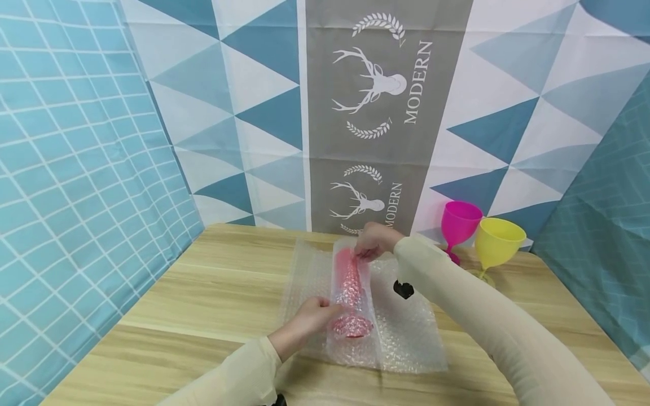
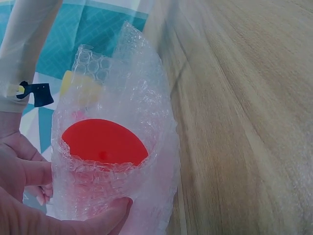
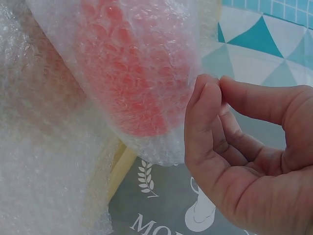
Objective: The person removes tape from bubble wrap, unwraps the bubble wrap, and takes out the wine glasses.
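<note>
A red goblet (image 1: 348,270) lies rolled in clear bubble wrap (image 1: 408,332), its bowl pointing to the back wall and its foot to the front. In the left wrist view the round red foot (image 2: 103,142) shows at the wrap's end opening. My left hand (image 1: 311,317) holds the wrapped goblet near the foot, the thumb on top of the wrap. At the bowl end my right hand (image 1: 377,241) pinches the wrap's edge between thumb and fingers. A flat part of the sheet spreads out to the right, and more lies to the left.
Behind my right forearm stand a magenta goblet (image 1: 461,221) and a yellow goblet (image 1: 499,242) at the table's back right. The wooden table (image 1: 203,293) meets a patterned cloth wall (image 1: 264,113) at the back. Further cloths hang on both sides.
</note>
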The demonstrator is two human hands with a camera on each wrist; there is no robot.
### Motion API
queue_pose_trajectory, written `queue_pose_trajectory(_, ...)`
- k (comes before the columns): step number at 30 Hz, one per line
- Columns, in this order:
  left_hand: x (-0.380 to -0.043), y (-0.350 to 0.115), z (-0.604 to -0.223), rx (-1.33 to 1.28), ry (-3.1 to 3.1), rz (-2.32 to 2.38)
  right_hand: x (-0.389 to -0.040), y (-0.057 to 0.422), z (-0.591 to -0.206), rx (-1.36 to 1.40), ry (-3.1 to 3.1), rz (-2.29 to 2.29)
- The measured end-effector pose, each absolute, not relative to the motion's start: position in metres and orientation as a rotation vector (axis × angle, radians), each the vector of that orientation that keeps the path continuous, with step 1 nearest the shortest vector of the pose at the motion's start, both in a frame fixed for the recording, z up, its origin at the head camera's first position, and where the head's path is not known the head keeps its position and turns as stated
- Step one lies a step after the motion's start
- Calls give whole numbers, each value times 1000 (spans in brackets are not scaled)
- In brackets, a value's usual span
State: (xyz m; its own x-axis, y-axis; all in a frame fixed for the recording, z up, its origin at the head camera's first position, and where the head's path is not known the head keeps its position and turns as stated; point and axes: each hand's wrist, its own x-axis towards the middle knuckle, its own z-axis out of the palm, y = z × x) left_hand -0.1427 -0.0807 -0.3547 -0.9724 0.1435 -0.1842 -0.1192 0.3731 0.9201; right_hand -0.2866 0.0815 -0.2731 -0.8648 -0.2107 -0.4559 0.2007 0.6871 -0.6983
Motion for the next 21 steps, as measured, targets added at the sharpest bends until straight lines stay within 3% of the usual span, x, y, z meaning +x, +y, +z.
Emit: queue_pose_trajectory(21,-144,-79,-357,11,2422,1632,-288,87,-269,-3,2351,-1100)
